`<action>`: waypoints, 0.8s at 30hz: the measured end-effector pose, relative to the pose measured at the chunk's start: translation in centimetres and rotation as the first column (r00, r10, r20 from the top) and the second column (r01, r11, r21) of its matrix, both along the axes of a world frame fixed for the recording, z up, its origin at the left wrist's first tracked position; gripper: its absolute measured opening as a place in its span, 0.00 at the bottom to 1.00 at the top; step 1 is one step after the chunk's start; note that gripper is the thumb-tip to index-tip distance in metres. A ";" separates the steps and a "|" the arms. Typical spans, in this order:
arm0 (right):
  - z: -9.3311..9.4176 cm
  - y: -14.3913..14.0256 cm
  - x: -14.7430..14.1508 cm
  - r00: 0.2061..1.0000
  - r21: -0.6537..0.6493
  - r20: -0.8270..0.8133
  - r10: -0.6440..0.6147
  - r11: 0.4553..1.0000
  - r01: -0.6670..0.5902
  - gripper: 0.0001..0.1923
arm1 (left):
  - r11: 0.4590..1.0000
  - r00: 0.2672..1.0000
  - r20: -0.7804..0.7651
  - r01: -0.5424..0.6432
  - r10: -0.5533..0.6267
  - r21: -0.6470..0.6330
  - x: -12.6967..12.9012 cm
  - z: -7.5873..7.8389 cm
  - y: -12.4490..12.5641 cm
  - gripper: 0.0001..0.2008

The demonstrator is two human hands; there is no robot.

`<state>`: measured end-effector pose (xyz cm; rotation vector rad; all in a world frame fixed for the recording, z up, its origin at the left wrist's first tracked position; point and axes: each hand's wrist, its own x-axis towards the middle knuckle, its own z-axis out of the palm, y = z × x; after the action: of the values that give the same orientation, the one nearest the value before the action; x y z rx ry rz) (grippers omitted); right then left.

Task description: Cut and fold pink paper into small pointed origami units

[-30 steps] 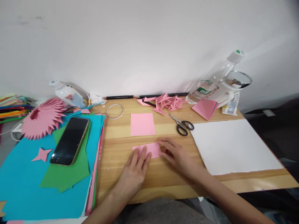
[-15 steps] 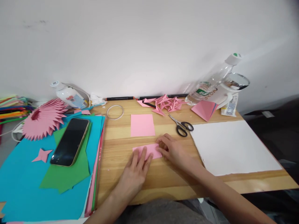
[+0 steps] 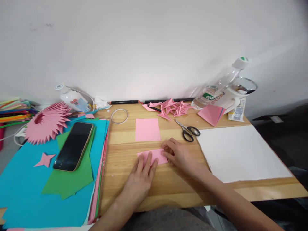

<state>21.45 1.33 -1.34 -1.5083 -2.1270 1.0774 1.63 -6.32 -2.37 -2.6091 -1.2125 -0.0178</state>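
A folded pink paper strip (image 3: 158, 154) lies on the wooden table in front of me. My left hand (image 3: 141, 173) rests on its left part, fingers spread and pressing it flat. At the strip's right end, the thumb and curled fingers of my right hand (image 3: 176, 152) pinch the edge. Just beyond sits a square pink sheet (image 3: 147, 129), flat and apart from both hands. Scissors with black handles (image 3: 187, 131) lie to the right of that sheet, blades partly apart. Several folded pink paper pieces (image 3: 172, 108) are heaped behind, near the wall.
On the left, a phone (image 3: 73, 146) and green paper (image 3: 69, 183) lie on blue sheets (image 3: 24, 192), beside a pink pleated paper ring (image 3: 48, 123). To the right are a white board (image 3: 243, 154), a water bottle (image 3: 216, 86) and a mug (image 3: 228, 99). A thin hoop (image 3: 119, 116) lies centre-left.
The whole view has shifted very slightly. Both hands keep the same place on the folded pink paper.
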 end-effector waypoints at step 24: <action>1.2 -2.1 -3.4 0.891 0.112 0.290 0.348 0.913 -0.393 0.07 | 0.982 0.989 -0.015 0.144 -0.148 -0.125 -1.5 0.6 0.5 0.42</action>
<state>18.06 -0.79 -0.10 -1.2525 -2.7013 0.8110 0.15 -5.82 -1.73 -2.7921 -1.0426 0.0632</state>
